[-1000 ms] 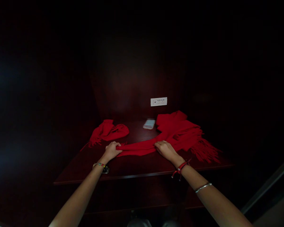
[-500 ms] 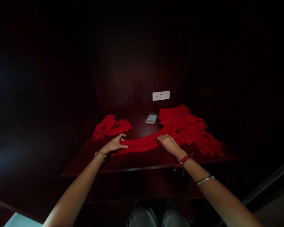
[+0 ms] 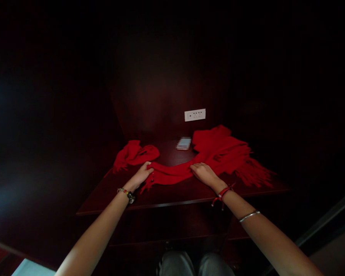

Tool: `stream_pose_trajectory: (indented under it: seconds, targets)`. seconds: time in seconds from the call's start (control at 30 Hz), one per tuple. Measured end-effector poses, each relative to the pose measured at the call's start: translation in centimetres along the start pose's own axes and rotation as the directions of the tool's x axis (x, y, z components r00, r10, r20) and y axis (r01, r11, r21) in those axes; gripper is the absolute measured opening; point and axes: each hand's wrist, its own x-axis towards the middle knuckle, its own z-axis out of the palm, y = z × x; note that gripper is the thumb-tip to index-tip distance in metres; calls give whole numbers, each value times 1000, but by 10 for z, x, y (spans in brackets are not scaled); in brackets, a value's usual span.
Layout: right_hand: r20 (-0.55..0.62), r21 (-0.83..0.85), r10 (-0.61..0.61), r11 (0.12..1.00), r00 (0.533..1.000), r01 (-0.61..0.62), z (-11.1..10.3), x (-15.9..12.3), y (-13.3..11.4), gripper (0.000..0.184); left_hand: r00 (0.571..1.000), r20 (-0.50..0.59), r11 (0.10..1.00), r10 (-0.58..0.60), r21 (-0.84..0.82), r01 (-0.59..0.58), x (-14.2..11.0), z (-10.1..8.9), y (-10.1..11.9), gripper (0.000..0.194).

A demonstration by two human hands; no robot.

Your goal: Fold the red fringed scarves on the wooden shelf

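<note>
A red fringed scarf (image 3: 172, 174) stretches across the dark wooden desk (image 3: 172, 195), its left end a narrow strip and its right part bunched in a wide heap with a long fringe. My left hand (image 3: 142, 174) pinches the far left corner of the strip, where short fringe hangs toward the desk's front edge. My right hand (image 3: 203, 172) is closed on the strip beside the heap, with its fingertips partly hidden in the cloth. A separate-looking red cloth piece (image 3: 135, 153) with fringe lies crumpled just beyond my left hand; whether it joins the scarf I cannot tell.
A small pale, pixelated object (image 3: 184, 143) lies at the back of the desk, left of the heap. Above it a white socket panel (image 3: 194, 115) is fixed to the dark back wall. My knees (image 3: 178, 264) are below the desk's front edge.
My left hand has gone from spread thumb and fingers to a pinch on the strip's far corner, and the fringe there now shows. My right hand has stayed in place.
</note>
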Motion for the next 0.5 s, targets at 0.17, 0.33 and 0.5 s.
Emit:
stream_pose_trajectory:
  seconds: [0.17,0.33,0.5]
  targets:
    - [23,-9,8,1000,1000,-8,0,0,0,19,992,-68,831,-106,541,126,-13,-14,3,42]
    - [0,2,-18,1000,1000,18,-1,0,-1,19,992,-17,523,128,850,-53,-29,-8,12,42]
    - [-41,-6,-57,998,998,57,-1,0,-3,20,963,127,481,236,846,-229,-29,-5,21,17]
